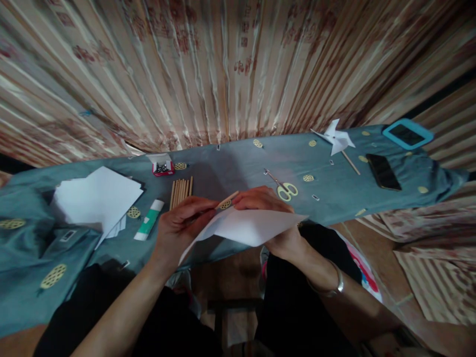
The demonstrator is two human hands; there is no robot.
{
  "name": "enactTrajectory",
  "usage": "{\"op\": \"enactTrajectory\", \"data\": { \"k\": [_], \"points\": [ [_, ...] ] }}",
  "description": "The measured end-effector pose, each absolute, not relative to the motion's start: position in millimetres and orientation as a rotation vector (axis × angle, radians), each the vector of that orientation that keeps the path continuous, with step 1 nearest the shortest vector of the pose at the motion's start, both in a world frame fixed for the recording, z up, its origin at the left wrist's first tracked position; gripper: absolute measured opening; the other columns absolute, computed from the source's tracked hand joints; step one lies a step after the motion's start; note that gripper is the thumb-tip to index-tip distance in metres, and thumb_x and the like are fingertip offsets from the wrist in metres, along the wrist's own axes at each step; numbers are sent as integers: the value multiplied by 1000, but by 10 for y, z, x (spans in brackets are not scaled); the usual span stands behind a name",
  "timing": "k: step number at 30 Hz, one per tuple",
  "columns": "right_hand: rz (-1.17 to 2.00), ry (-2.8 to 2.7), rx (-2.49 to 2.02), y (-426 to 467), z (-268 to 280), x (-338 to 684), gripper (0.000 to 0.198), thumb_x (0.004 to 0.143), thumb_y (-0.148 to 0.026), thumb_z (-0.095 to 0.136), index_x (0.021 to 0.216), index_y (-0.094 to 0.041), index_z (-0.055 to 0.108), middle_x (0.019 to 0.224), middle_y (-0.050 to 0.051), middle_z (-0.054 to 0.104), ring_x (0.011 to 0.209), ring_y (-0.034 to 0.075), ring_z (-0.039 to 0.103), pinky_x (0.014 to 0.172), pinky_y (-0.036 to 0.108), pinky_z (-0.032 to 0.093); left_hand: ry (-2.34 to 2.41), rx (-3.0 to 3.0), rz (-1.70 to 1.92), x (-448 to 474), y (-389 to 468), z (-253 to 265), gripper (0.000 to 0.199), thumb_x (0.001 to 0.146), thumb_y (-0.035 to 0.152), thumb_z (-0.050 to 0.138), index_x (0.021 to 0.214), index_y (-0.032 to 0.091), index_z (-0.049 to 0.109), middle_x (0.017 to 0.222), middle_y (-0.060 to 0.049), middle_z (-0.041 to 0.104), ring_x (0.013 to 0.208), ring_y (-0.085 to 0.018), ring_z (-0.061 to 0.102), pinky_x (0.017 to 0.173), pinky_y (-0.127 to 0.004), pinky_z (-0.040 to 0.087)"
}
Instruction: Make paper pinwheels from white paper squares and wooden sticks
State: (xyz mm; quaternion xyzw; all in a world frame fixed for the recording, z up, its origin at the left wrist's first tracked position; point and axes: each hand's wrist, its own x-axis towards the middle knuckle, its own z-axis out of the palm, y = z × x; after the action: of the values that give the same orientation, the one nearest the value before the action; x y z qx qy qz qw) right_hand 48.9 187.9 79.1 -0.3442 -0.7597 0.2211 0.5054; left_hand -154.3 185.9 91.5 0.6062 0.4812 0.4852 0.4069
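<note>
Near the front edge of the table, my left hand [182, 223] is closed, its fingertips pinching a short wooden stick [228, 199] where it meets a white sheet of paper [249, 227]. On the other side, my right hand [266, 203] is closed round the paper, fingers over its top edge and the palm partly behind it. The sheet is bent and hangs towards me, hiding parts of both hands. Past my left fingers lies a row of wooden sticks [181, 191]. Scissors with pale yellow handles [286, 191] rest beyond my right hand.
A green-and-white glue stick [149, 219] and a stack of white paper [98, 198] are on the left. Behind stands an open red box of small metal pieces [162, 166]. A white paper pinwheel [337, 137], a phone [383, 171] and a blue-framed device [408, 134] lie right.
</note>
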Motion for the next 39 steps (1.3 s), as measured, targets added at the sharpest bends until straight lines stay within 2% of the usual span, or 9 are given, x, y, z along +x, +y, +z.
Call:
{"op": "enactTrajectory", "data": {
  "k": [6, 11, 21, 27, 39],
  "points": [
    [506, -1755, -961, 1883, 827, 463, 15, 89, -41, 60, 99, -32, 68, 117, 0, 67, 112, 24, 61, 100, 47, 48, 1344, 1694, 1240, -1588, 1822, 950, 11, 81, 23, 66, 85, 24, 77, 85, -2, 72, 78, -16, 67, 68, -26, 56],
    [459, -1784, -1002, 1888, 862, 467, 12, 90, -38, 60, 95, -33, 70, 139, -3, 54, 128, 28, 50, 104, 51, 46, 1388, 1815, 1241, -1614, 1803, 966, 12, 84, 23, 66, 87, 25, 77, 87, 0, 72, 80, -16, 67, 72, -26, 56],
    [514, -1836, -999, 1872, 883, 473, 15, 87, -43, 65, 98, -34, 67, 145, -5, 50, 132, 29, 47, 102, 50, 49, 1433, 1829, 1256, -1613, 1784, 1002, 7, 83, 26, 67, 83, 26, 74, 83, 1, 70, 74, -15, 65, 70, -28, 56],
    [500, -1838, -981, 1867, 860, 477, 13, 88, -34, 64, 100, -34, 68, 145, -4, 49, 132, 31, 48, 102, 53, 49, 1449, 1852, 1251, -1601, 1776, 1002, 8, 84, 27, 65, 81, 25, 73, 82, 0, 70, 74, -15, 65, 69, -29, 57],
    [518, -1852, -980, 1871, 875, 476, 13, 88, -37, 63, 99, -32, 68, 145, -2, 50, 132, 27, 49, 104, 46, 48, 1467, 1875, 1226, -1609, 1767, 1002, 9, 84, 28, 65, 80, 24, 73, 80, 0, 70, 73, -15, 65, 65, -27, 56]
  ]
}}
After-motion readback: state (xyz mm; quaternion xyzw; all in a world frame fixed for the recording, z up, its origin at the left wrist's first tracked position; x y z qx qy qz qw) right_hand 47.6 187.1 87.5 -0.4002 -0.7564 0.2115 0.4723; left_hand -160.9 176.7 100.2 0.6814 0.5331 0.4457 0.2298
